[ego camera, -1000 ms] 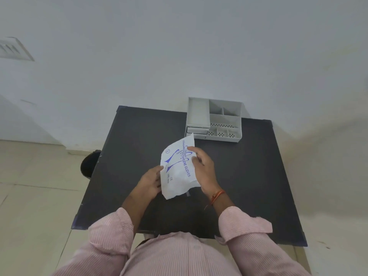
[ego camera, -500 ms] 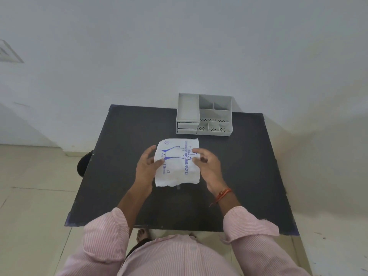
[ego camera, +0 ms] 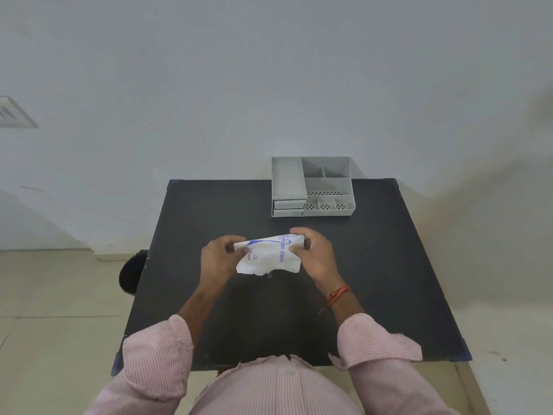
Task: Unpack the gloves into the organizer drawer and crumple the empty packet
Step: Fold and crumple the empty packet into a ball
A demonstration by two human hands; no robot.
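Observation:
A white glove packet (ego camera: pixel 267 255) with blue print is held above the middle of the black table (ego camera: pixel 389 280). My left hand (ego camera: pixel 217 258) pinches its left top corner and my right hand (ego camera: pixel 316 252) pinches its right top corner. The packet hangs bent and wrinkled between them, its lower edge ragged. The grey organizer (ego camera: pixel 312 187) stands at the table's far edge, beyond my hands. Its two small drawers (ego camera: pixel 288 206) at the front left look pushed in. No gloves can be seen outside the packet.
The organizer's top has a long tray on the left and several smaller compartments on the right. A dark round object (ego camera: pixel 133 271) sits on the tiled floor by the table's left edge. A pale wall rises just behind the table.
The packet has turned from upright to lying sideways between my hands. Both hands have shifted to its top corners and lifted it, and it has buckled.

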